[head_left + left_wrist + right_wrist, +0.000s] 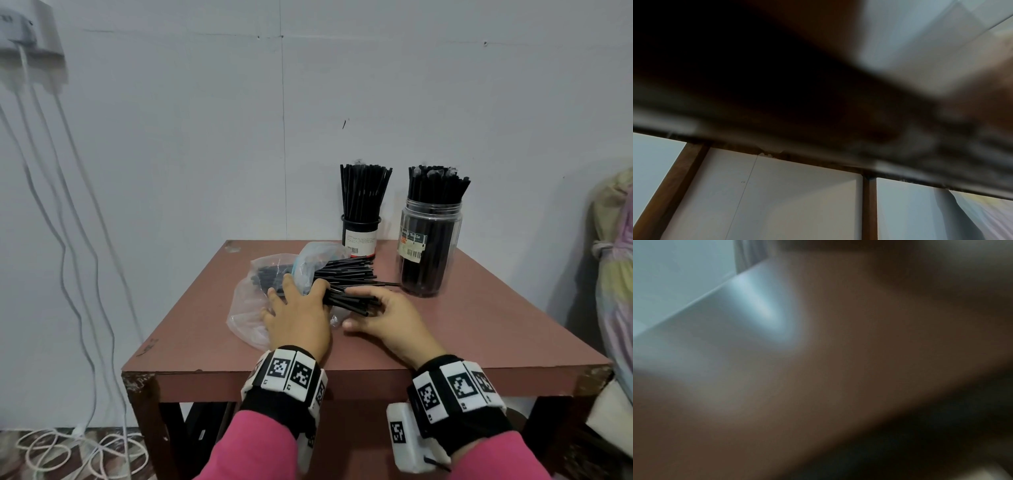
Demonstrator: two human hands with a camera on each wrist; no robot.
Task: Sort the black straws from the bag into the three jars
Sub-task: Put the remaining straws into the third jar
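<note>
Left hand (pixel 297 317) spread on bagged thin black straws (pixel 346 279); right hand (pixel 387 320) pinches some.

A reddish-brown table (pixel 479 329) with worn, chipped front corners stands against a pale wall. Taking the clear plastic bag (pixel 246 308) as landmark: it lies crumpled on the tabletop, a loose bundle of black straws (pixel 346 274) spilling from its mouth onto the wood just beside it. Behind the bag, near the wall, stands a small black jar (pixel 360 236) packed with upright straws. Farther from the bag, past the bundle's tips, stands a larger clear jar (pixel 430 246), also full.
</note>
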